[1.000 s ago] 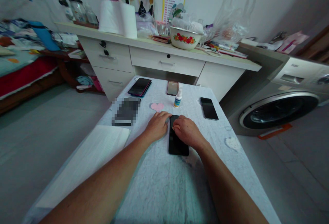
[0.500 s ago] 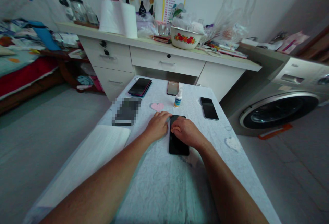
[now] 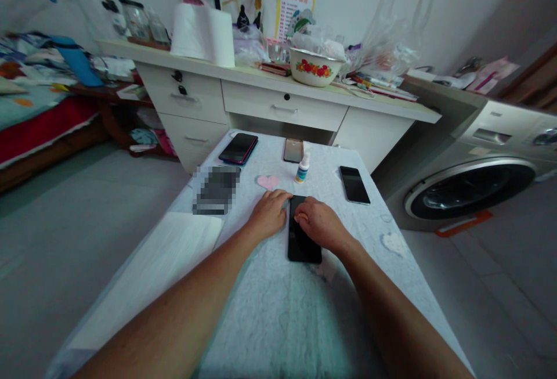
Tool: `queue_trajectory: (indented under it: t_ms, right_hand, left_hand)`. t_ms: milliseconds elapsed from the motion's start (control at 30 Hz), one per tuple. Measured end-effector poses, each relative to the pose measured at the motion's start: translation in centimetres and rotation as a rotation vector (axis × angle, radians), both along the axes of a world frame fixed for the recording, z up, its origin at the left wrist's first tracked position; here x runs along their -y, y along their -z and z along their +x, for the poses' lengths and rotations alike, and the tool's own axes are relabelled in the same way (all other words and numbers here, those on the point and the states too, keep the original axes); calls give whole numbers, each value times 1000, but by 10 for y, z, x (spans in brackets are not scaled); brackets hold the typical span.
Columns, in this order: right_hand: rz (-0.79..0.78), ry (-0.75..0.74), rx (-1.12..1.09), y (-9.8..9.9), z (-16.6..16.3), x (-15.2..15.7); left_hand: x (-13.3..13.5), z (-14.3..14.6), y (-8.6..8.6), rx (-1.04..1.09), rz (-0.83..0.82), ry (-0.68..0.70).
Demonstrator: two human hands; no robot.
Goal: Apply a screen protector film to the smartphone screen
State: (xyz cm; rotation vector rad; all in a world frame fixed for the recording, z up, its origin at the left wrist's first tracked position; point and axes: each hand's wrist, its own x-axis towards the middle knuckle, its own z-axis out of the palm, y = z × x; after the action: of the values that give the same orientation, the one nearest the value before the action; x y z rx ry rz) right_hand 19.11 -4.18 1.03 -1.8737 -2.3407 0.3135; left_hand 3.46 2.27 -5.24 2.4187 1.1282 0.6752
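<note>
A black smartphone [image 3: 304, 245] lies screen up on the cloth-covered table, straight in front of me. My left hand [image 3: 268, 212] rests along its left edge, fingers curled, with the fingertips at its upper left corner. Over the upper part of the screen, my right hand [image 3: 321, 222] is closed; something small and pale orange seems to show under its fingers, too small to name. Beyond the hands stands a small white spray bottle [image 3: 302, 169] with a blue and yellow label.
Another phone [image 3: 354, 184] lies at the right. Stacked phones [image 3: 239, 148], a brown-backed phone [image 3: 293, 150] and a pixelated dark item [image 3: 216, 190] lie farther back and left. A white sheet [image 3: 174, 251] covers the left edge. A desk [image 3: 256, 80] and washing machine [image 3: 474, 164] stand beyond.
My right hand has shifted very slightly on the phone's screen. The left hand keeps its place at the phone's edge, and the whole view has moved a little.
</note>
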Motion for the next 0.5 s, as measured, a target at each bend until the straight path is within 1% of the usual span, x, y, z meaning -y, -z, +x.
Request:
queue_trajectory:
  t_ms: [200,333,500]
  right_hand:
    - [-24,9,39,-4,-4,2]
    - [-21,35,8,-1,-5,3]
    - [3,32,-32,3,-2,3]
  left_hand:
    - [0,0,-1,-11,-10,-3]
    - [-1,0,0,-1,-5,-1]
    - [1,1,-3,-13,-16,-8]
